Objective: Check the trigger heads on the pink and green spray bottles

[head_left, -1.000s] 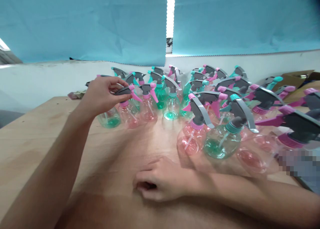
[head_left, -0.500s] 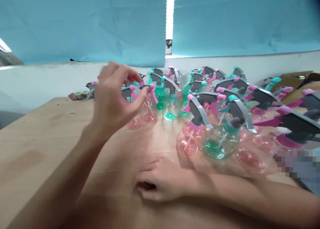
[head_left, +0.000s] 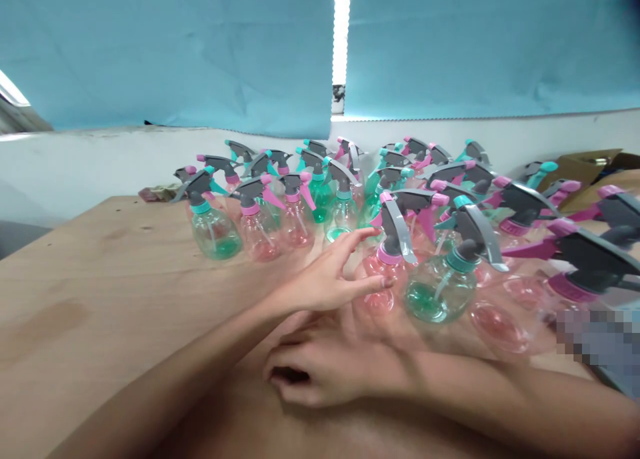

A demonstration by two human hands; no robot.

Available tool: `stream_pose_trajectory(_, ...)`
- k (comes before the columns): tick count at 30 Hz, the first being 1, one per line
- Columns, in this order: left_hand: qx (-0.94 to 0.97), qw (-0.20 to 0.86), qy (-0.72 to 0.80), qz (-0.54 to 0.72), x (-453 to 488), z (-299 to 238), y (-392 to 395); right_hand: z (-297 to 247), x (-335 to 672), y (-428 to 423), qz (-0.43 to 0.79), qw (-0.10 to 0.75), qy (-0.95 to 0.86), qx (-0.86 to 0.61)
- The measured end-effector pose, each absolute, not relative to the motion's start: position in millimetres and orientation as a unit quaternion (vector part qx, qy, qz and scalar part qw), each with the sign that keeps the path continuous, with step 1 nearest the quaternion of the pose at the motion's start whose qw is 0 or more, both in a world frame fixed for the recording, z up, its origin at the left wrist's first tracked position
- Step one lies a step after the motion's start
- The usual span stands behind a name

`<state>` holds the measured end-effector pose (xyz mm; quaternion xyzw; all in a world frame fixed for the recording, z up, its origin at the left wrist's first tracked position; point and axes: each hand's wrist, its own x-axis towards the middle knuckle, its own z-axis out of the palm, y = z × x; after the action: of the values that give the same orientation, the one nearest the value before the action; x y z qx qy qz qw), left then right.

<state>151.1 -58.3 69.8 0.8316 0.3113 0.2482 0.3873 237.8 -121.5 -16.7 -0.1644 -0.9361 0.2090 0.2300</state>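
My left hand (head_left: 330,275) reaches across the wooden table (head_left: 90,299) with its fingers spread, the tips at a pink spray bottle (head_left: 387,262) with a grey trigger head. It holds nothing. A green spray bottle (head_left: 443,285) stands just right of the pink one. My right hand (head_left: 320,369) rests on the table below the left, fingers curled under; what they hold, if anything, is hidden. At the far left of the cluster stand a green bottle (head_left: 213,225) and a pink bottle (head_left: 255,229).
Several more pink and green spray bottles (head_left: 345,199) crowd the back and right of the table. A white ledge (head_left: 75,159) and blue curtains (head_left: 175,52) lie behind. Cardboard boxes (head_left: 585,165) sit at the far right. A blurred patch (head_left: 595,339) covers the right edge.
My left hand let go of the pink bottle at the far left, lifted, and swept right and down to the nearer pink bottle. My right hand has stayed put.
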Motion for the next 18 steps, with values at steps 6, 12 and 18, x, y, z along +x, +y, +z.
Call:
stream_pose_trajectory(6,0.836,0.392,0.301,0.239,152,67,-60,-11,239,-121,0.231,0.233,-0.931,-0.161)
stream_pose_trajectory(12,0.81,0.4,0.326,0.278,151,76,-62,-17,237,-122,0.214,0.246,-0.932,-0.16)
stream_pose_trajectory(18,0.782,0.422,0.34,0.309,145,84,-54,-26,234,-122,0.233,0.252,-0.926,-0.16)
